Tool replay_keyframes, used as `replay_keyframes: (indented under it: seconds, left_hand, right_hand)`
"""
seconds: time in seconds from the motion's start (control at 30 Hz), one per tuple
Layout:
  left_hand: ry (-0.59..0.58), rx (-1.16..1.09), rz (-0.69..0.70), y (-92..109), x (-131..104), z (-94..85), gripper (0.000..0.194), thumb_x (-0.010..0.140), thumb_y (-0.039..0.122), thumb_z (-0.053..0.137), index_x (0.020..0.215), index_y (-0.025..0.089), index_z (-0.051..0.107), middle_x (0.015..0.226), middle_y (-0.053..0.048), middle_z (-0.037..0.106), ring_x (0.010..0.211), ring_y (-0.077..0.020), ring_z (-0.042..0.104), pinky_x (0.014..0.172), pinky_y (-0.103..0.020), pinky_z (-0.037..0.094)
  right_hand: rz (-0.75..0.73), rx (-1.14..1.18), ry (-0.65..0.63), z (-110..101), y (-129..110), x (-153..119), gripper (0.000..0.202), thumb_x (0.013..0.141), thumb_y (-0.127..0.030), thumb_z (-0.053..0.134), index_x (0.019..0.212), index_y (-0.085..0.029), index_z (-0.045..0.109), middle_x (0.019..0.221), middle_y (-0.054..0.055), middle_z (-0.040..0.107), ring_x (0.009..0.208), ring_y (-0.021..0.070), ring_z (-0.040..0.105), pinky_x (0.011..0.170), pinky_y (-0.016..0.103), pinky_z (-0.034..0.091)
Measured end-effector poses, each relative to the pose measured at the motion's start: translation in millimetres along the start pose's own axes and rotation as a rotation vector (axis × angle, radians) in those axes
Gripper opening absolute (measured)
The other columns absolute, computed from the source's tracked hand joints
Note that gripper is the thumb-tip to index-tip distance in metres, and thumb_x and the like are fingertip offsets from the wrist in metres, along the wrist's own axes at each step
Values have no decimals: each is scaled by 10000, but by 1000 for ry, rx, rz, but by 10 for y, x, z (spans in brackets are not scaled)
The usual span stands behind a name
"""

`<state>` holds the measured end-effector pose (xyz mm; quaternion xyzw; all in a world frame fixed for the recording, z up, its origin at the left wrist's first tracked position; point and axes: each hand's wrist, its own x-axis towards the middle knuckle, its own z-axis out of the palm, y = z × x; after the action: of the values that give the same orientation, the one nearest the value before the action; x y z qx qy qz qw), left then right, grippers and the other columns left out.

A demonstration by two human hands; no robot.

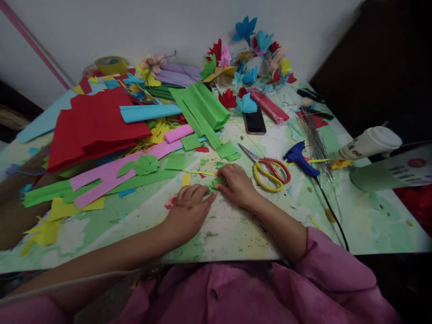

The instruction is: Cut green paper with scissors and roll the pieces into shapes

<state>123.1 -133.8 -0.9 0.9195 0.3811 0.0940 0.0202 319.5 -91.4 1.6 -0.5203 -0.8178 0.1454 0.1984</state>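
Observation:
Between my two hands, just above the table (236, 225), is a small piece of green crepe paper (215, 183). My left hand (193, 204) pinches it from the left, and my right hand (234, 183) grips it from the right; my fingers partly hide it. Scissors (268, 168) with red and yellow handles lie beside my right hand. Cut green paper squares (228, 150) sit beyond my fingers, near a thin yellow strip (200, 173). A green paper flower (146, 165) rests on pink paper (96, 176) to the left.
Stacked red paper (96, 117) and green crepe sheets (202, 108) cover the left and back. Paper flowers (248, 76) stand at the wall. A phone (255, 121), a blue glue gun (300, 158) with its cord, wires (315, 139) and a cup (371, 141) occupy the right.

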Motion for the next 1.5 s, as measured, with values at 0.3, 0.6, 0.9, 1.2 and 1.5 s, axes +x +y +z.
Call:
replay_keyframes:
  seconds: [0.3, 0.6, 0.9, 1.2, 1.5]
  left_hand:
    - [-68, 45, 46, 5, -24, 57, 422, 878, 118, 347, 1276, 187, 469, 1388, -87, 448, 1304, -234, 340, 1053, -497, 201]
    - [-73, 28, 64, 49, -37, 18, 421, 876, 108, 343, 1271, 176, 469, 1356, -104, 483, 1269, -226, 391, 1050, -537, 161]
    - [20, -193, 0, -43, 188, -103, 264, 895, 258, 431, 1041, 192, 641, 1054, -90, 612, 1020, -220, 518, 881, -409, 395]
    - [-3, -43, -26, -30, 371, -22, 266, 914, 293, 400, 829, 131, 593, 822, -77, 586, 823, -198, 538, 742, -331, 438]
    - [23, 158, 20, -12, 294, 17, 227, 905, 225, 404, 785, 127, 570, 747, -77, 562, 749, -207, 533, 669, -333, 423]
  right_hand:
    - [47, -18, 22, 11, 26, 13, 96, 832, -199, 552, 926, -178, 542, 964, 81, 587, 916, 217, 474, 786, 333, 344]
    - [143, -92, 130, 64, -2, 56, 236, 783, -371, 614, 889, -171, 549, 899, 93, 591, 892, 247, 472, 775, 360, 339]
    - [-304, 192, -49, -148, 201, -40, 148, 775, -233, 633, 910, -177, 656, 915, 65, 597, 917, 202, 498, 837, 345, 372]
    - [-340, 136, -67, -112, 182, -26, 143, 835, -237, 589, 917, -171, 684, 888, 69, 621, 896, 192, 500, 816, 327, 375]
    - [-518, -220, -39, -87, 92, -1, 199, 893, -274, 504, 820, -176, 662, 830, 64, 618, 834, 197, 467, 704, 316, 336]
